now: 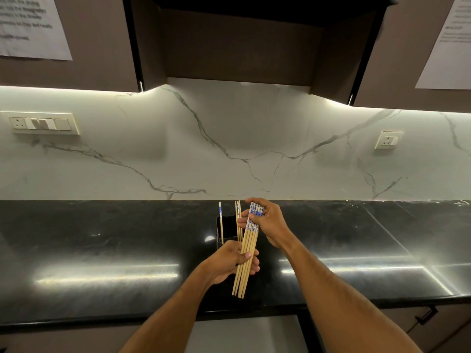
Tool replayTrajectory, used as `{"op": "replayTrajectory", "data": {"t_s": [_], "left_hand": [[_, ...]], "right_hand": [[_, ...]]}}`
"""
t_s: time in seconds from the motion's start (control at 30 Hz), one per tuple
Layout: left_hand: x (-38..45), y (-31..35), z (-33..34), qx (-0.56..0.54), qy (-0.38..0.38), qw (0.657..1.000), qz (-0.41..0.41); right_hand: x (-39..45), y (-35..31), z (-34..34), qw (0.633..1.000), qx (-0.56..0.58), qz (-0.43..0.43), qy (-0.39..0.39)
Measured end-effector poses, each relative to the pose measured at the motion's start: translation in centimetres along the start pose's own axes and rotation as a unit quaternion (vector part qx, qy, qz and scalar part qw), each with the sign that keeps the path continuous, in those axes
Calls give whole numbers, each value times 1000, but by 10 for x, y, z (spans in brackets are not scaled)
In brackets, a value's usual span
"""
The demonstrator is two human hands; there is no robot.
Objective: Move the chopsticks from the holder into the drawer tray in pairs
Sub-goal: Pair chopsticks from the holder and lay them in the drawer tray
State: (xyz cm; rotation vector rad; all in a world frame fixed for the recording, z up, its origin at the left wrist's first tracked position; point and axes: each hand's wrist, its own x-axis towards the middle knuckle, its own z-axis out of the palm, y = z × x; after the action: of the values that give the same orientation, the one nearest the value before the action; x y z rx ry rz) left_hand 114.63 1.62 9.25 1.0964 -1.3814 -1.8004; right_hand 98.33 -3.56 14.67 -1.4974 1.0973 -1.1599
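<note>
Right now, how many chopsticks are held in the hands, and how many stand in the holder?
Chopsticks in the hands: about 5
Chopsticks in the holder: 3
Total: about 8; the bundle overlaps, so its count is approximate.

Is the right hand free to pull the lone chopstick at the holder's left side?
Probably not yet. The right hand and left hand both grip the bundle. The lone chopstick stands clear in the holder, unobstructed, once a hand frees up.
</note>
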Motion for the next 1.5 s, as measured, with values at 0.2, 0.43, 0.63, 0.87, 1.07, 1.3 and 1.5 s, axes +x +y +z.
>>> {"op": "replayTrajectory", "data": {"t_s": [0.2,0.43,0.63,0.87,1.07,1.3,1.5], "left_hand": [[-2,2,3,65,19,998,-8],[-8,5,-4,160,57,985,-22],[-19,2,-16,334,73,939,-32],[-21,-6,-3,545,67,833,-68],[-31,-33,7,622,57,779,-62],[-46,-76,21,654,34,752,-76],[-61,-144,28,668,16,739,-84]], "right_hand": [[-5,2,3,999,31,11,11],[-11,9,-4,996,39,75,10],[-32,-1,-14,935,-339,-106,17],[-69,5,25,739,-627,-53,-243],[-102,32,37,749,-627,-16,-211],[-139,69,42,787,-585,49,-193],[-181,137,37,808,-541,123,-199]]}}
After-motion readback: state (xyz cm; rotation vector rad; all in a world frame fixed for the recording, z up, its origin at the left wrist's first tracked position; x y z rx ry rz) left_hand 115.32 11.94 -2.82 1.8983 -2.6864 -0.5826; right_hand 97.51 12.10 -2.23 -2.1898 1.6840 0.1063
